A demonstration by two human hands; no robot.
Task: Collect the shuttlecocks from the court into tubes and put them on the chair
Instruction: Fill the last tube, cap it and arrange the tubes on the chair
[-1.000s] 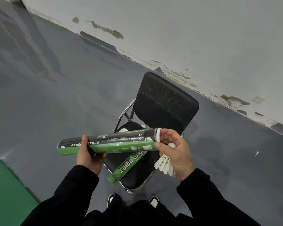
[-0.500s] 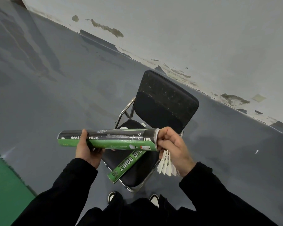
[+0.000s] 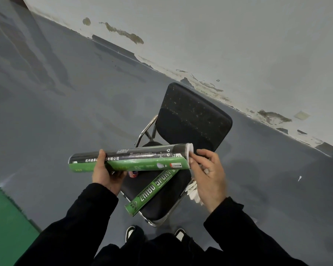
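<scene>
Grey court floor (image 3: 65, 93) runs to a stained, peeling wall (image 3: 238, 35); a green strip (image 3: 0, 217) shows at the lower left.

Left hand (image 3: 106, 175) grips a green-and-black tube (image 3: 131, 160) from beneath, thumb over the top, holding it roughly level above the chair (image 3: 192, 120). The tube's open, white-rimmed end points to the right.

Right hand (image 3: 210, 175) sits at that open end, fingertips touching the rim. Its lower fingers are curled around a bunch of white shuttlecocks (image 3: 194, 191), whose feathers hang below the palm. How many it holds cannot be told.

Second tube (image 3: 150, 191), green with white lettering, lies slanted on the black seat, one end overhanging the front edge. It passes under the held tube. A small red-and-dark object (image 3: 132, 174) lies on the seat beside it; its nature cannot be told.

Black sleeves and two shoes (image 3: 131, 232) appear at the bottom. A small white speck (image 3: 299, 178) lies on the floor well to the right of the chair.
</scene>
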